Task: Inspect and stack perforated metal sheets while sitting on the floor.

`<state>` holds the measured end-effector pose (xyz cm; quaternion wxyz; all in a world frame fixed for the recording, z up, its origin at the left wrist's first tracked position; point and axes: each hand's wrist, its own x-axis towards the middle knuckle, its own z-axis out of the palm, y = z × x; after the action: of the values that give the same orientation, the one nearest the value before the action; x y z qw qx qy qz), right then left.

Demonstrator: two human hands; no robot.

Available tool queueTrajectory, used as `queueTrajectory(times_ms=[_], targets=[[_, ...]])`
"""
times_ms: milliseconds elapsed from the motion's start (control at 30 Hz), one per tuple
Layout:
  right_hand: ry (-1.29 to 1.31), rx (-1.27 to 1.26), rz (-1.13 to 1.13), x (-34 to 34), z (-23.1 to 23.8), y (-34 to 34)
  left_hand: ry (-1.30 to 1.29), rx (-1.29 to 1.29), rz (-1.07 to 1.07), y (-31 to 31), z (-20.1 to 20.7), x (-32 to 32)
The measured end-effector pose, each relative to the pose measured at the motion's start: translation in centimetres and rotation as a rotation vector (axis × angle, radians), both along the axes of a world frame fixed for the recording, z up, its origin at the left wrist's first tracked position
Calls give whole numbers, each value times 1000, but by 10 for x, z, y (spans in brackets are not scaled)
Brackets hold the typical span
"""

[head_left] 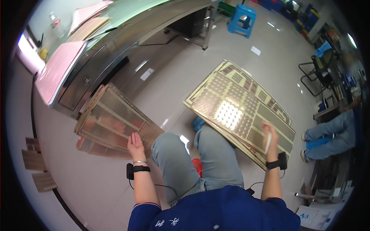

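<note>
My left hand [135,145] is open, palm up, beside the right end of a stack of copper-coloured perforated panels [115,119] leaning below the desk. Its fingers lie close together with nothing in them; contact with the panels is hard to judge. At my right knee sits a second stack of large panels [239,104], patterned with rows of shiny round and rectangular pads on a pale yellow-green base. Over its right part, my right hand [272,144] holds a thin white stick-like piece [268,143], whose exact kind I cannot make out.
A metal-edged desk [127,34] with pink sheets [63,69] runs along the upper left. Beyond the panels stands a blue stool [242,21]. Another person's legs [333,133] show at the right, near a black chair [318,73]. Small wooden boards [34,159] lie by the left wall.
</note>
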<state>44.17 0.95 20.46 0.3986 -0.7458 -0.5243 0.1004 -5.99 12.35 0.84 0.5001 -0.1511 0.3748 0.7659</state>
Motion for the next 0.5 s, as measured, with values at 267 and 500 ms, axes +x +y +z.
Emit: queueTrajectory(times_ms=[267,500], targets=[[-54,-105,-751,169,-72,-125,1014,358,-835,61,130,177],[-269,-156,-585,129,-72,-84,1889,325,-1023,109,132,246]])
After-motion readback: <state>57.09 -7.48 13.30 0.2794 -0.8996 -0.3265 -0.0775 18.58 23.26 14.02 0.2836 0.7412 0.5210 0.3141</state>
